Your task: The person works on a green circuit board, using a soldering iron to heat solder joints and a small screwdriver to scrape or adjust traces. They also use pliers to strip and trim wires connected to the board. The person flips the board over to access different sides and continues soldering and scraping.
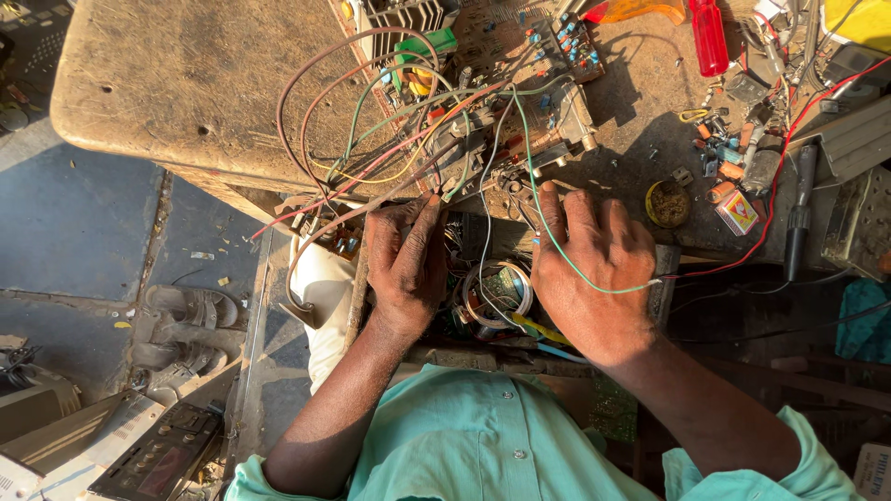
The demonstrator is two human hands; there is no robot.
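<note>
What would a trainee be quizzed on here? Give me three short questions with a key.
1. True or false: the left hand holds the red-handled screwdriver.
2. Which wire crosses the back of the right hand? A) green wire B) yellow C) black
3. What small round thing sits on the bench just right of the right hand?

Key
1. False: the screwdriver lies apart, at the bench's top edge; the left hand's fingers are in the wires below the circuit board.
2. A
3. An open round tin with dark contents.
</note>
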